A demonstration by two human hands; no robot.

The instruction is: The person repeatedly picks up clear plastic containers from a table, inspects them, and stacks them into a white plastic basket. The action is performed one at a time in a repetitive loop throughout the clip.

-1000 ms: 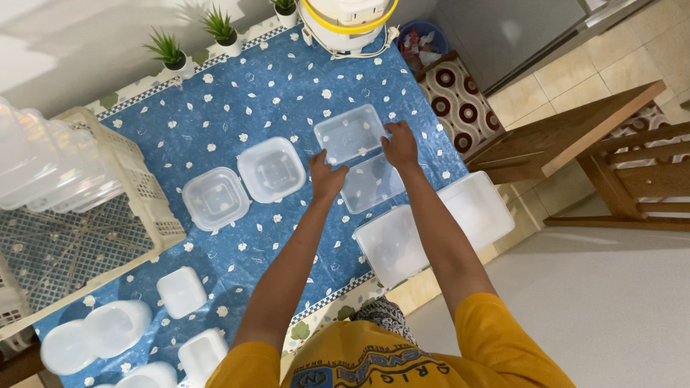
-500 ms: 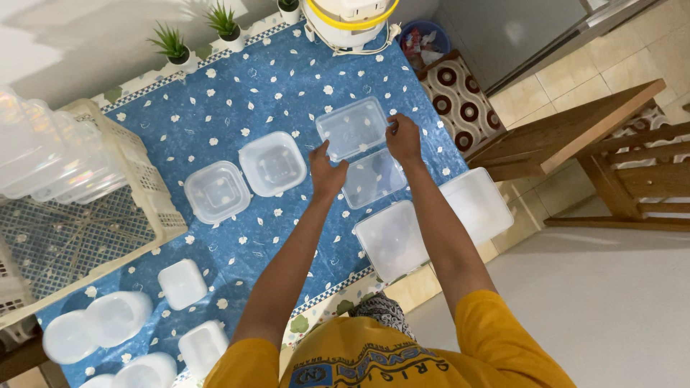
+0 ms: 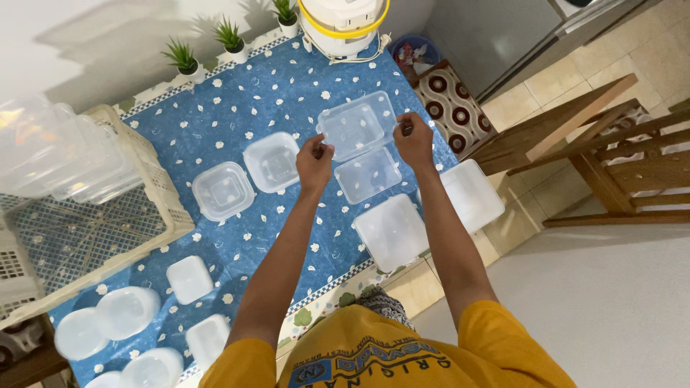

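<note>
While lifted, clear lid spans between left hand and right hand.

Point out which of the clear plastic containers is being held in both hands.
The rectangular clear container nearest the white appliance: the left hand and right hand grip its two ends, lifted above another container; the rest lie untouched.

No labels, signs or screens visible; only plain clear plastic containers on blue cloth.
</note>
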